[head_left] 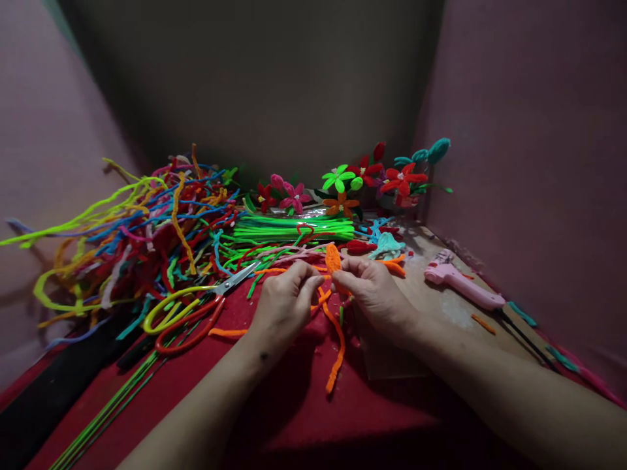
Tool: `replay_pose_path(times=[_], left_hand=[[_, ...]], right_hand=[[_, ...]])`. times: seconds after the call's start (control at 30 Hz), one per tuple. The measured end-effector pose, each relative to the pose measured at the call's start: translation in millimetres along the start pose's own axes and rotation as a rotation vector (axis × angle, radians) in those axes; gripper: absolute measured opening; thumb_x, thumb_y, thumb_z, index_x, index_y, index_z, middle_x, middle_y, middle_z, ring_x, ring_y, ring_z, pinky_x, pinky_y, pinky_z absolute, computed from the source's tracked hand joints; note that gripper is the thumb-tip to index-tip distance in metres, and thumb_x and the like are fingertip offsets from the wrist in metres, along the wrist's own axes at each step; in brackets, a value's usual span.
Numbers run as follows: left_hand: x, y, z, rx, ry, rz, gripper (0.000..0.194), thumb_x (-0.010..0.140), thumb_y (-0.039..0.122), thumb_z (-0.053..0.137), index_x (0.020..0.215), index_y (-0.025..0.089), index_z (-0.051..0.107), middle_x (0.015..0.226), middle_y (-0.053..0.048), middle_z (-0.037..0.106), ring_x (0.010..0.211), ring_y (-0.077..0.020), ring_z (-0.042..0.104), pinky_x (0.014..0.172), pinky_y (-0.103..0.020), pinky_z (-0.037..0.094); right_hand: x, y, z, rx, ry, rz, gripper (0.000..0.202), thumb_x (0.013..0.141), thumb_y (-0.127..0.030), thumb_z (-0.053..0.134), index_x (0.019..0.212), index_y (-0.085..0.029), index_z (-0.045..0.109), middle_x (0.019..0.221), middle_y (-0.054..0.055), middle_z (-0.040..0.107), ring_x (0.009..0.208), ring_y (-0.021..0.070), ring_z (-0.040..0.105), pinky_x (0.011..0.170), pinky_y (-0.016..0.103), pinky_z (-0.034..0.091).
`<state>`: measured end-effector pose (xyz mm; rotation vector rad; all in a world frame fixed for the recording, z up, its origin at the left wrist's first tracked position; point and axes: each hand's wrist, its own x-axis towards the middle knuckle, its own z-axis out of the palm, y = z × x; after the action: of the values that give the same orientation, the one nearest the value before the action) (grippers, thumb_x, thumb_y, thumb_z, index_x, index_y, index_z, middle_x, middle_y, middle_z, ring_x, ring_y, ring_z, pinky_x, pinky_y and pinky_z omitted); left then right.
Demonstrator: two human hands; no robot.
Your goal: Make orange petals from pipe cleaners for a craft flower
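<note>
Close together over the red cloth, both my hands work on orange pipe cleaner. My right hand (pixel 369 287) is closed, pinching the base of an orange pipe-cleaner petal (pixel 334 258) that stands upright from the fingertips. My left hand (pixel 291 294) is closed too, its thumb and forefinger pinched at the thin end beside the petal. Below the fingers a loose orange pipe cleaner (pixel 337 346) trails over the cloth. Scissors (pixel 230 282) with yellow and red handles lie partly spread, left of my left hand.
A tangled heap of coloured pipe cleaners (pixel 142 228) fills the left. Behind my hands lies a bundle of green pipe cleaners (pixel 294 228). Finished pipe-cleaner flowers (pixel 401 179) stand along the back. A pink glue gun (pixel 463 281) rests on a board (pixel 421 320) at the right.
</note>
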<state>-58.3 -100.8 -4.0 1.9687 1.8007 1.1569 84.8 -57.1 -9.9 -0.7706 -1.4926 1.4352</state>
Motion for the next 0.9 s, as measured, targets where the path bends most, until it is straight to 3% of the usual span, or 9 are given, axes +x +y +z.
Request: replay_pose_path(times=[0.13, 0.3, 0.4, 0.47, 0.53, 0.6, 0.73, 0.9], left_hand=[[3, 2, -0.4, -0.210, -0.040, -0.096, 0.019, 0.081, 0.029, 0.048, 0.066, 0.017, 0.050, 0.050, 0.005, 0.052, 0.040, -0.0067, 0.045, 0.045, -0.019, 0.035], [7, 2, -3.8, -0.561, 0.051, -0.281, 0.017, 0.079, 0.031, 0.053, 0.073, 0.015, 0.052, 0.056, 0.005, 0.055, 0.037, -0.0044, 0.042, 0.040, -0.017, 0.031], [7, 4, 2.8, -0.784, -0.114, -0.360, 0.017, 0.073, 0.028, 0.062, 0.082, 0.013, 0.060, 0.067, 0.001, 0.060, 0.051, -0.0055, 0.051, 0.050, -0.017, 0.039], [5, 5, 9.9, -0.912, -0.251, -0.363, 0.019, 0.073, 0.028, 0.063, 0.085, 0.013, 0.063, 0.078, -0.003, 0.063, 0.067, -0.0094, 0.057, 0.065, -0.020, 0.044], [4, 5, 16.3, -1.017, -0.323, -0.344, 0.017, 0.076, 0.029, 0.061, 0.075, 0.011, 0.063, 0.078, -0.005, 0.064, 0.072, -0.0110, 0.058, 0.071, -0.022, 0.044], [3, 4, 19.7, -1.084, -0.381, -0.375, 0.021, 0.078, 0.029, 0.059, 0.067, 0.011, 0.059, 0.059, -0.001, 0.059, 0.056, -0.0073, 0.053, 0.059, -0.019, 0.042], [3, 1, 17.7, -1.130, -0.504, -0.524, 0.016, 0.078, 0.030, 0.058, 0.073, 0.015, 0.056, 0.035, 0.009, 0.037, 0.030, -0.0030, 0.026, 0.039, -0.017, 0.030], [3, 3, 15.7, -1.062, -0.466, -0.488, 0.014, 0.076, 0.026, 0.059, 0.072, 0.014, 0.053, 0.043, 0.005, 0.048, 0.033, -0.0030, 0.036, 0.037, -0.015, 0.030]], right_hand=[[2, 1, 3, 0.246, -0.008, 0.100, 0.015, 0.065, -0.021, 0.061, 0.056, -0.015, 0.051, 0.053, -0.003, 0.048, 0.051, 0.0077, 0.041, 0.053, 0.023, 0.033], [7, 3, 1, 0.525, 0.016, 0.161, 0.010, 0.063, -0.021, 0.065, 0.067, -0.014, 0.059, 0.063, 0.000, 0.058, 0.059, 0.0110, 0.052, 0.063, 0.027, 0.041], [8, 4, 2, 0.599, -0.006, 0.142, 0.010, 0.061, -0.018, 0.066, 0.068, -0.014, 0.060, 0.066, 0.000, 0.059, 0.061, 0.0106, 0.052, 0.063, 0.026, 0.041], [7, 5, 4, 0.592, -0.024, 0.121, 0.010, 0.062, -0.018, 0.066, 0.068, -0.014, 0.059, 0.065, 0.000, 0.058, 0.060, 0.0100, 0.051, 0.061, 0.025, 0.040], [5, 6, 6, 0.519, -0.032, 0.098, 0.011, 0.064, -0.022, 0.065, 0.068, -0.014, 0.059, 0.062, -0.002, 0.055, 0.055, 0.0084, 0.048, 0.056, 0.023, 0.039], [3, 7, 6, 0.412, -0.014, 0.065, 0.012, 0.067, -0.025, 0.064, 0.066, -0.014, 0.057, 0.060, -0.002, 0.053, 0.052, 0.0074, 0.045, 0.052, 0.022, 0.037], [0, 6, 5, 0.250, 0.031, 0.012, 0.017, 0.067, -0.029, 0.063, 0.062, -0.015, 0.055, 0.062, -0.001, 0.053, 0.056, 0.0095, 0.048, 0.054, 0.024, 0.039], [2, 5, 3, 0.243, 0.045, 0.015, 0.016, 0.068, -0.030, 0.062, 0.069, -0.014, 0.057, 0.067, 0.000, 0.055, 0.058, 0.0099, 0.049, 0.055, 0.024, 0.041]])
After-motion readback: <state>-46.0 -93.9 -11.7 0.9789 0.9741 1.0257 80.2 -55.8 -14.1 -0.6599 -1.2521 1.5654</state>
